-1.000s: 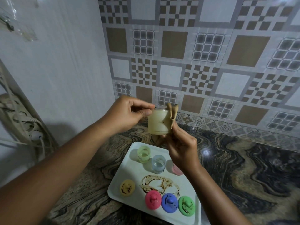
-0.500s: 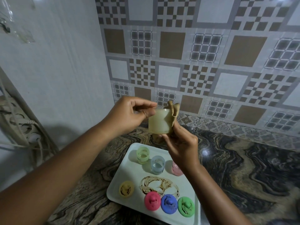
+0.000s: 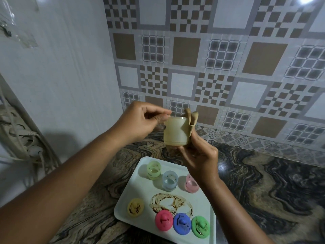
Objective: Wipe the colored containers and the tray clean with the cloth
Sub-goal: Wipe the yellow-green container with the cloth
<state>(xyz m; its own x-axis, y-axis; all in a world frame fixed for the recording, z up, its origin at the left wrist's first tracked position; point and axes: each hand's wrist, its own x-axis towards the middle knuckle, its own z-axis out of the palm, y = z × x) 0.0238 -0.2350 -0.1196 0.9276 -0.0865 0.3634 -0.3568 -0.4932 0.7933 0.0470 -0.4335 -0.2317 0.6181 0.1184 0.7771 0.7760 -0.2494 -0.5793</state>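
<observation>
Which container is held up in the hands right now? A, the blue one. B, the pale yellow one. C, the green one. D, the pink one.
B: the pale yellow container is held up between the left hand and the right hand, cloth against its side, while the green container, blue container and pink container stand on the tray.

cups were 4: pale yellow cup, green cup, blue cup, pink cup | round lids were 4: yellow lid, pink lid, blue lid, green lid | white tray was 1 | brown cloth was 1 | hands were 2: left hand, right hand | brown smear was 1
</observation>
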